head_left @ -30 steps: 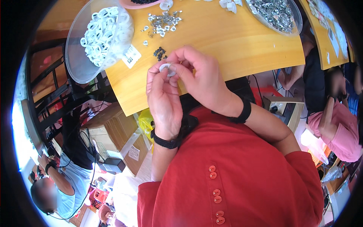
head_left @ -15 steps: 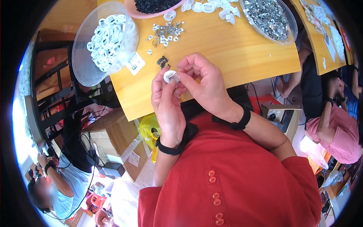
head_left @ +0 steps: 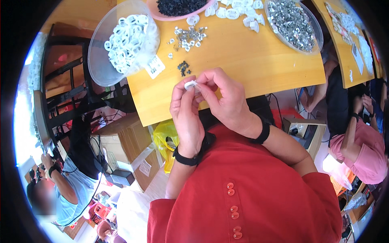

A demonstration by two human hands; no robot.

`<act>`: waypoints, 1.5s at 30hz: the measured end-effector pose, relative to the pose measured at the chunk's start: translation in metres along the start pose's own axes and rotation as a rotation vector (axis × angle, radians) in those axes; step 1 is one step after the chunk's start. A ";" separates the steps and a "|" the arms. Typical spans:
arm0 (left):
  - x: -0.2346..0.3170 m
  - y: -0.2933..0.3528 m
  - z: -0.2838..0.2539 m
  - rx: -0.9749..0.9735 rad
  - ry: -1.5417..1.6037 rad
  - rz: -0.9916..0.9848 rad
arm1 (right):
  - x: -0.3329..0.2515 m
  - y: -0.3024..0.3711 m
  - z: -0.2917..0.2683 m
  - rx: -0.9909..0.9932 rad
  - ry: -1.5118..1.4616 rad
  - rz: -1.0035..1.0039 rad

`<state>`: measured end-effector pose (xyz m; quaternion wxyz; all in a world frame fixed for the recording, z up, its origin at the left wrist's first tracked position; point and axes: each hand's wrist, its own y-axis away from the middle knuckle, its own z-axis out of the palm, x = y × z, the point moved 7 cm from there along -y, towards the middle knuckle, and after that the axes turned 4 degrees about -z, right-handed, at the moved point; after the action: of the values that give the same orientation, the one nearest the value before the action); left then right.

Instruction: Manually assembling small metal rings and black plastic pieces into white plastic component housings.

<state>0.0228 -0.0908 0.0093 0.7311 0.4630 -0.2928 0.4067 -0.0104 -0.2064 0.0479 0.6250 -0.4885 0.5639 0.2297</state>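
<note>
Between my two hands, close to the table's near edge, is a small round white plastic part (head_left: 189,84). My left hand (head_left: 187,109) pinches it between thumb and fingers. The thumb and forefinger of my right hand (head_left: 225,97) are closed at its right side; whether they also hold a tiny piece cannot be made out. Just beyond my fingertips lies a little cluster of black pieces (head_left: 184,68). Farther off, small shiny metal pieces (head_left: 189,38) are scattered on the wooden table (head_left: 255,69).
At the left stands a clear tub (head_left: 97,60) of white round parts (head_left: 129,44). A pink bowl (head_left: 162,15) holds black pieces. Loose white parts (head_left: 252,20) lie near a clear bowl of metal pieces (head_left: 291,26). A cardboard box (head_left: 131,150) stands below left. Other people sit on both sides.
The white part has been tilted in my left fingers, and my right fingertips have shifted to its upper right edge. The table's contents appear slightly farther right as the view turned.
</note>
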 end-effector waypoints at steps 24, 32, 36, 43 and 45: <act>-0.006 -0.008 -0.017 -0.130 0.077 -0.146 | 0.016 0.000 0.007 -0.082 -0.149 0.216; 0.002 -0.001 -0.031 -0.163 0.068 -0.087 | 0.029 -0.015 0.009 -0.275 -0.292 0.437; 0.012 -0.003 -0.046 -0.128 0.074 -0.007 | 0.014 -0.036 0.009 -0.263 0.324 -0.082; 0.007 -0.005 -0.060 -0.124 0.091 -0.047 | 0.019 -0.038 0.034 -0.395 0.590 -0.148; 0.008 -0.005 -0.057 -0.155 0.100 -0.044 | 0.026 -0.035 0.041 -0.440 0.707 -0.158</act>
<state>0.0339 -0.0372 -0.0093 0.7872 0.3907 -0.2763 0.3891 0.0456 -0.1921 0.0319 0.2897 -0.7007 0.6420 0.1139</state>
